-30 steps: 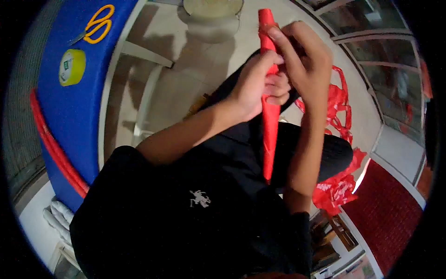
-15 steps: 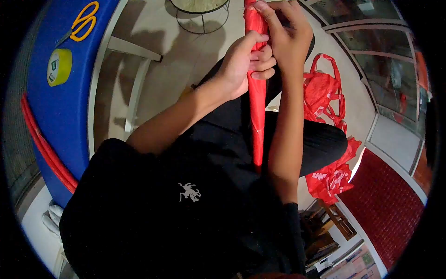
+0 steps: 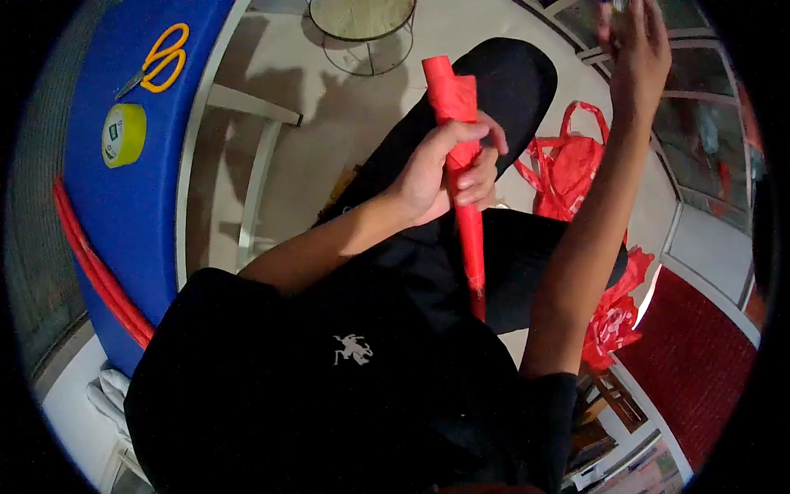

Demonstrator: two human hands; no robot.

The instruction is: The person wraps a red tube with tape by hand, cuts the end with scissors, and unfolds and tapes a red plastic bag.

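Note:
My left hand (image 3: pixel 448 169) is closed around a long red plastic-wrapped roll (image 3: pixel 469 218), gripping it above its middle. The roll stands nearly upright in view, wide at its top, with a loose flap of red plastic sticking out there, and narrower towards my lap. Away from the roll, my right hand (image 3: pixel 638 45) is raised at the upper right edge of the view. Its fingers are bent and partly cut off by the edge; a small pale spot shows between thumb and fingers, too unclear to name.
On the blue table (image 3: pixel 156 214) at left lie yellow-handled scissors (image 3: pixel 164 62), a roll of yellow tape (image 3: pixel 124 136) and long red rods (image 3: pixel 95 267). Red plastic bags (image 3: pixel 568 169) lie on the floor at right. A round wire-legged stool (image 3: pixel 362 18) stands ahead.
My right hand has let go of the roll's top and swung up to the right. My left hand still grips the roll, whose top has come lower in view. The view has shifted slightly.

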